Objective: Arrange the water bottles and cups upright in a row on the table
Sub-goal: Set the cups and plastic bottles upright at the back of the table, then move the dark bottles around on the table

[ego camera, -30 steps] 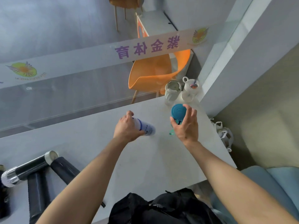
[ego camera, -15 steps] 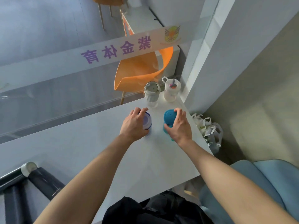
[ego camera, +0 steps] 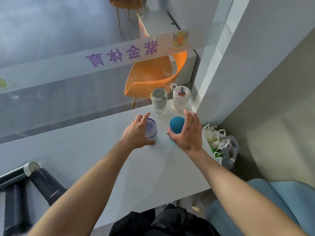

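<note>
Two bare forearms reach forward side by side from the bottom of the frame. The left hand (ego camera: 136,133) curves loosely, fingers extended and thumb low near the surface. The right hand (ego camera: 187,133) spreads wide, fingers straight and raised, thumb splayed to the left.

Left hand (ego camera: 136,133) cupping white bottle (ego camera: 150,129), right hand (ego camera: 187,133) beside blue bottle (ego camera: 176,126)

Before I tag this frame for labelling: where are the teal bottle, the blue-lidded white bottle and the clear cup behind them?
teal bottle (ego camera: 177,124): head view, on its round lid.
blue-lidded white bottle (ego camera: 151,127): head view, on its lid top.
clear cup (ego camera: 159,95): head view, on its grey lid.
</note>
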The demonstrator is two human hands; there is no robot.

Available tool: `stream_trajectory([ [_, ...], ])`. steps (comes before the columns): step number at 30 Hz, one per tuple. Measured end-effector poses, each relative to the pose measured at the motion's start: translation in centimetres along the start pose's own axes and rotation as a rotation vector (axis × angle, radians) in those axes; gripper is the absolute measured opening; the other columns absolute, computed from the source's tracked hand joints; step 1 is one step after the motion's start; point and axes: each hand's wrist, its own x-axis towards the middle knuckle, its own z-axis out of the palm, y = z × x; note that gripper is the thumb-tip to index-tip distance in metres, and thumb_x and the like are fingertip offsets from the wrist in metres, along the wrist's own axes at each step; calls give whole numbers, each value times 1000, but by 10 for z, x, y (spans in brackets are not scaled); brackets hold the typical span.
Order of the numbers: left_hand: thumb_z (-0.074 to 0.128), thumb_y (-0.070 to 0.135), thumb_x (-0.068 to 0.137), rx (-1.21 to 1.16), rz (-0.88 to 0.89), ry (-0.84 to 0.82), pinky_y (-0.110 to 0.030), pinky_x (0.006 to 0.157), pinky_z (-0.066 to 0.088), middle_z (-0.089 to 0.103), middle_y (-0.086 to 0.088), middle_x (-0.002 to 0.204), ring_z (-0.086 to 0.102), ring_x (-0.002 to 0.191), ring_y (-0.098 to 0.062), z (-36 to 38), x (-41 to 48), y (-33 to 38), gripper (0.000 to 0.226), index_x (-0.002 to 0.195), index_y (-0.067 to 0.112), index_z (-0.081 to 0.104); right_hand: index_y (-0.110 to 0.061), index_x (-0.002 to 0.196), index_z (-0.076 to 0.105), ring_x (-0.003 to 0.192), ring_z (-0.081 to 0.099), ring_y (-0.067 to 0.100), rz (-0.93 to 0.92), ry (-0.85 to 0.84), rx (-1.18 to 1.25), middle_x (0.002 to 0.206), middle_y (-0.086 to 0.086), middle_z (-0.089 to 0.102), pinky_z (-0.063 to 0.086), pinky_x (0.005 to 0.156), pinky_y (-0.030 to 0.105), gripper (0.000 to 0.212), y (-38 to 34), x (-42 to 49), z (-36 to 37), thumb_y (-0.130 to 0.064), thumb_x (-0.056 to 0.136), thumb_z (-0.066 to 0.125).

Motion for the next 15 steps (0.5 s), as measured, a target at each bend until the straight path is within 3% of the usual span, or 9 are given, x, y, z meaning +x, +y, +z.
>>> stream_trajectory([
  [3, 98, 67, 60, -20, -8, -18, -43, 103, 59, 41, -2, 163, 57, 135, -27, -17, -16, -14, 140, 170, 32, 18, -6, 132, 62, 112, 62, 32, -195, 182, 127, 122, 12, 66, 53, 97, 43, 63, -33, 5, -20, -45, 86, 80],
  [6, 92, 60, 76, -19, -95, 20, -44, 107, 56, 47, 0, 159, 60, 135, -25, -36, -46, -45, 113, 166, 31, 31, -6, 109, 73, 84, 65, 22, -395, 186, 276, 93, 8, 72, 54, 76, 30, 28, -77, 3, -22, -32, 98, 73],
  [10, 80, 54, 90, -15, -295, 100, -45, 103, 56, 64, 2, 140, 67, 123, -22, -54, -111, -118, 71, 150, 27, 55, -16, 88, 70, 67, 58, 14, -515, -39, 350, 78, -3, 65, 53, 64, 32, 15, -145, -20, 6, -25, 99, 67],
  [15, 79, 50, 91, -36, -514, 104, -45, 100, 57, 69, 2, 129, 69, 111, -21, -55, -203, -208, 58, 141, 25, 64, -21, 82, 62, 63, 58, 17, -561, -372, 309, 74, -6, 62, 54, 63, 41, 14, -209, -70, 63, -26, 95, 61],
])
